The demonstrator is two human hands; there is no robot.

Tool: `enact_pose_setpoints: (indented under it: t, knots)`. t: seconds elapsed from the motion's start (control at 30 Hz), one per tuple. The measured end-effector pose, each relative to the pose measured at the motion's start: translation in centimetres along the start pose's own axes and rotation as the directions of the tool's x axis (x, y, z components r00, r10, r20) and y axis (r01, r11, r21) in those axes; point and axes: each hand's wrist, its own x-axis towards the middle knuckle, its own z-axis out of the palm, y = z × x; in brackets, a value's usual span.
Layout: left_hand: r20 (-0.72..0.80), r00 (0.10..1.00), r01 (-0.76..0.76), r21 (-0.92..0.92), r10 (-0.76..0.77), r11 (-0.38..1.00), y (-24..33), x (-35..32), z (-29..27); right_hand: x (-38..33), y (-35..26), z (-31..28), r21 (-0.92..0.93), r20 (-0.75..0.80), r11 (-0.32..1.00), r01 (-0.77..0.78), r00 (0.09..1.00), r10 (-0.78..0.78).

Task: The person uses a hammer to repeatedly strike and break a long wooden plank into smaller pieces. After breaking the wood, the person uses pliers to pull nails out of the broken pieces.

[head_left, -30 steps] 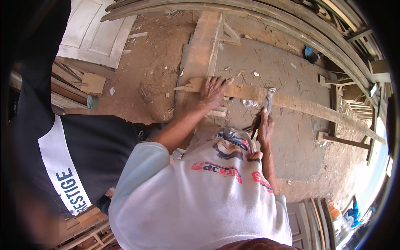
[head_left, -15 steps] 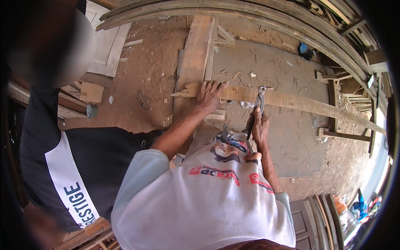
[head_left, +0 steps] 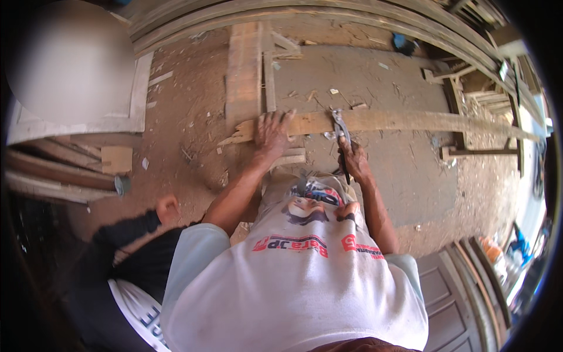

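Note:
A long, narrow wooden plank [head_left: 399, 120] lies crosswise in front of me, its splintered end toward the left. My left hand [head_left: 271, 138] rests on it near that broken end, fingers spread over the top face and nothing held. Metal pincers with dark handles [head_left: 341, 124] are gripped in my right hand [head_left: 356, 161]. Their jaws touch the plank's upper face near its far edge, to the right of my left hand. Whatever sits between the jaws is too small to make out.
Under the plank's left part, a wide board [head_left: 243, 70] runs away from me. Long beams [head_left: 293, 13] cross the far side; a wooden frame [head_left: 454, 114] stands right. Another person's hand [head_left: 168, 208] is at lower left. A panelled door [head_left: 448, 299] lies lower right.
The pincers have tipped, jaws leftward and handles rightward, with my right hand still round them. My left hand stays on the plank. The other person's hand has come into view at left.

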Motion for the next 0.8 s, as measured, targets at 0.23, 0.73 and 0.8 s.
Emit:
enact_pose_setpoints:
  t: [0.23,0.73,0.8]
  knots:
    - [0.019,1.000,-0.003,0.111,0.001,0.994,-0.2,-0.3,2.0,-0.1,2.1,0.9,0.171,0.022,0.985,-0.012,1.000,0.009]
    - [0.432,0.899,0.052,-0.258,0.067,0.965,-1.3,3.3,-1.8,-3.6,0.0,2.0,0.054,-0.226,0.979,0.196,0.957,-0.179]
    - [0.464,0.880,0.030,-0.265,0.100,0.964,-1.5,4.0,-2.1,-2.3,0.8,1.7,-0.024,-0.199,0.993,0.113,0.973,-0.115]
